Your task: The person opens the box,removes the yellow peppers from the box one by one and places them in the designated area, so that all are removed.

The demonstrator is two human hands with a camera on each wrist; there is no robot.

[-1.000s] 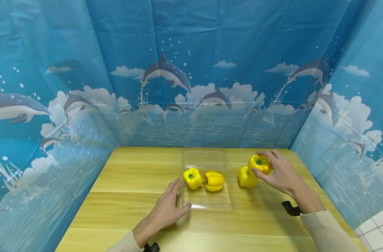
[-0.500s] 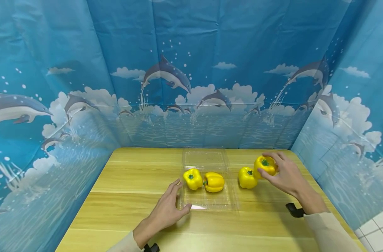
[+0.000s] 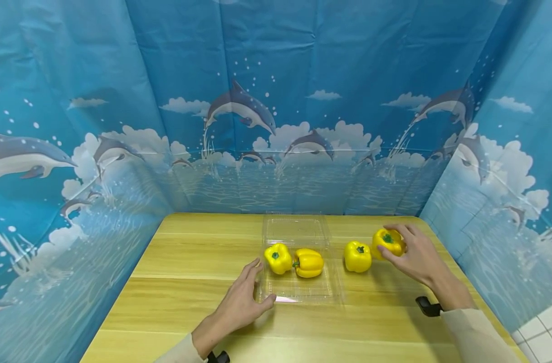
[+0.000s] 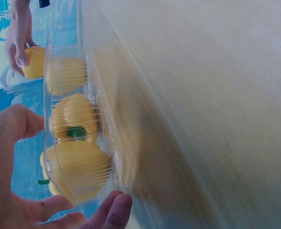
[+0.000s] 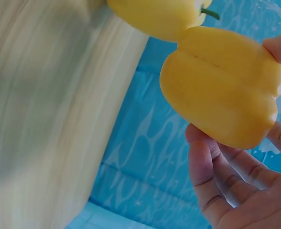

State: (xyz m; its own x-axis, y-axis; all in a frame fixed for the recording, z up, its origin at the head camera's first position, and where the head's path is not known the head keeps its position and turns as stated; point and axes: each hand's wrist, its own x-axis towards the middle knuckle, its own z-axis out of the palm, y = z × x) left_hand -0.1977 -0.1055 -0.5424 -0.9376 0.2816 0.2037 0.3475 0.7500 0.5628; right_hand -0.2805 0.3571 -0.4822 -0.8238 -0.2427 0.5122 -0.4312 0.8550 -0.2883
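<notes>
Grips a yellow bell pepper in the right hand, three o'clock from the clear plastic clamshell; shows the left hand, loosely spread, at its eight o'clock.

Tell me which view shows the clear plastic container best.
The head view: it shows the clear plastic container nearly whole from above, lying open, two yellow peppers inside. The left wrist view catches its ribbed side close up; the right wrist view shows none of it.
</notes>
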